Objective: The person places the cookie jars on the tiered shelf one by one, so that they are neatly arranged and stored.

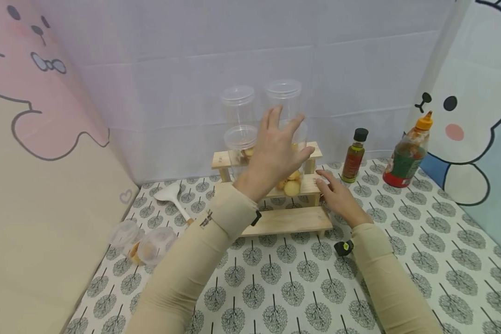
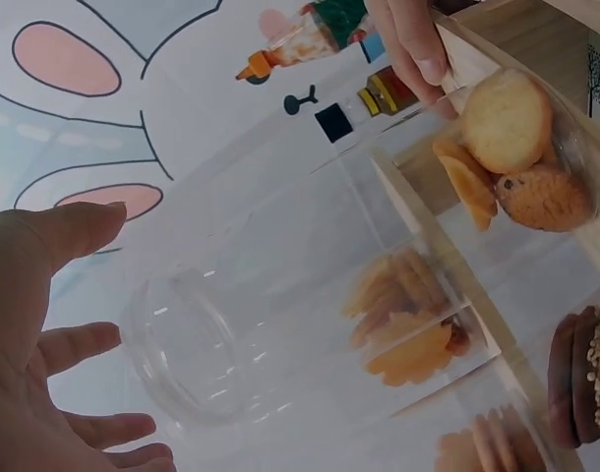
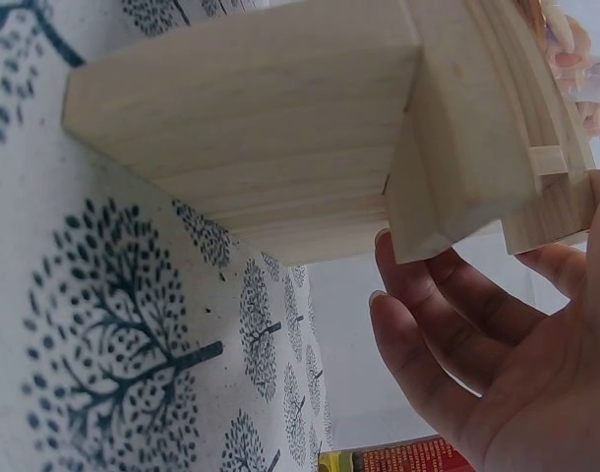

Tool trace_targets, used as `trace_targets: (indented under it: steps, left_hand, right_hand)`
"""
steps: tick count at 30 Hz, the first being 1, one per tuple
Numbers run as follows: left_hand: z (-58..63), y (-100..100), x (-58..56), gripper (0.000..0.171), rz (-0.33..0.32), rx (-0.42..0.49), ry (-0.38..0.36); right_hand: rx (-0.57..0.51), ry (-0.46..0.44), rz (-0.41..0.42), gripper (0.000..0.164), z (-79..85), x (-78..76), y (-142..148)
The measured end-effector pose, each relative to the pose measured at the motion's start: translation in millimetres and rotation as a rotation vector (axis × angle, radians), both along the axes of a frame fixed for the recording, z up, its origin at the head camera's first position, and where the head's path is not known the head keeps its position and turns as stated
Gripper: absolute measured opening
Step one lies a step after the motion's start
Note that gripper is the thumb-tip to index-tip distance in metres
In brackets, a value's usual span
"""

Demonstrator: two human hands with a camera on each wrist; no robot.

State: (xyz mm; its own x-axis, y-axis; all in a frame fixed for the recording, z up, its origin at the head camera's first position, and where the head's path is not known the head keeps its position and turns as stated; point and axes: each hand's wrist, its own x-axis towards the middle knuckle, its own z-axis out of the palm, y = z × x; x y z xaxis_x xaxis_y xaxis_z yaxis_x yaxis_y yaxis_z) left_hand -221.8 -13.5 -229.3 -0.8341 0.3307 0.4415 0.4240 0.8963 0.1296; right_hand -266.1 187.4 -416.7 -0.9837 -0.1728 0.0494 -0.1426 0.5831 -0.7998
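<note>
My left hand [image 1: 273, 148] is raised over the front right jar, its fingers spread and holding nothing. In the left wrist view, these fingers [image 2: 79, 349] are near the rim of a clear jar [image 2: 187, 344] with cookies [image 2: 403, 320] inside. Several such clear jars stand on a tiered wooden stand [image 1: 290, 222]; the front left jar [image 1: 240, 137] holds cookies too. The front right jar is partly hidden by my hand. My right hand [image 1: 338, 197] touches the right end of the stand's middle shelf, fingers loosely bent against the wood [image 3: 467, 147].
Right of the stand are a black-capped oil bottle [image 1: 352, 160] and a sauce bottle [image 1: 407, 155] with an orange nozzle. At left lie a white spatula [image 1: 171, 193] and clear round plastic pieces [image 1: 125, 233] beside some cookies [image 1: 135, 253]. A cloth wall [image 1: 171, 106] stands behind.
</note>
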Motion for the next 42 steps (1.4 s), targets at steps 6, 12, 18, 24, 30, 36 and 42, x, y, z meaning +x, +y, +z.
trace_targets:
  steps: [6,12,18,24,30,36,42]
  left_hand:
    - [2.9,-19,21.6,0.071,-0.154,0.031,0.063]
    - [-5.3,-66,47.6,0.068,-0.366,0.106,0.180]
    - [-26.1,-138,72.2,0.074,-0.389,0.104,0.195]
    - [-46.1,-214,105.7,0.087,-0.226,0.076,0.040]
    - [-70.0,-267,134.9,0.092,-0.053,0.174,-0.082]
    - [-101.6,-294,151.5,0.096,0.103,0.247,-0.160]
    - [-125.4,-300,153.6,0.102,0.126,0.275,-0.154]
  right_hand:
    - [-0.002,-0.002,-0.008,0.064,-0.8,0.0,5]
    - [-0.008,0.001,-0.015,0.065,1.9,-0.7,10]
    - [0.002,0.001,-0.022,0.065,1.6,-0.8,12]
    - [0.013,0.001,-0.017,0.064,0.6,1.0,13]
    - [0.016,-0.001,-0.006,0.064,0.0,1.6,13]
    - [0.024,-0.004,-0.001,0.065,-0.1,2.0,13]
    - [0.028,-0.002,-0.007,0.065,-0.1,1.5,13]
